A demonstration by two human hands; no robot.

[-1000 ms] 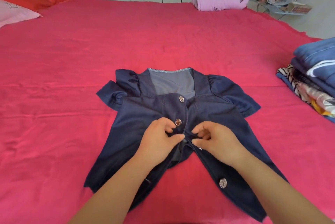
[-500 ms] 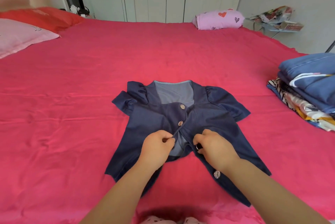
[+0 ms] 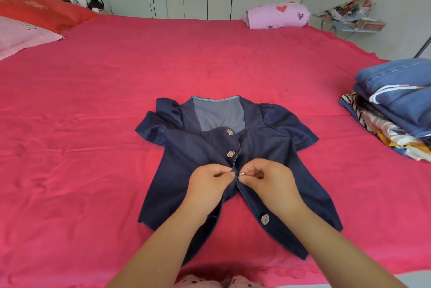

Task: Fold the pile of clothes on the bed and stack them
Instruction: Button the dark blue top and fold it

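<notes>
While the navy short-sleeved jacket (image 3: 191, 171) is laid flat, front upward, in the middle of the red bed (image 3: 93, 124), its front is being fastened, seemingly so that the panels do not slide apart when it is folded. In the head view, the left hand (image 3: 207, 182) is curled, with the edge of the left front panel pinched between thumb and fingertips. The right hand (image 3: 268, 180) is likewise curled, and the third button (image 3: 241, 174) is pinched at its fingertips, just against the opposite edge. The two upper buttons (image 3: 230, 154) are already closed; the bottom button (image 3: 265, 219) lies unfastened on the right panel, and below the hands the hem is spread open. A stack of folded clothes (image 3: 396, 106) is kept at the right edge of the bed, well apart from the jacket, presumably as the place where it is to be set. Compared with half a second earlier, the hands are drawn closer together, the gap of paler lining between the front edges is closed, and the button is now exposed between the fingertips.
</notes>
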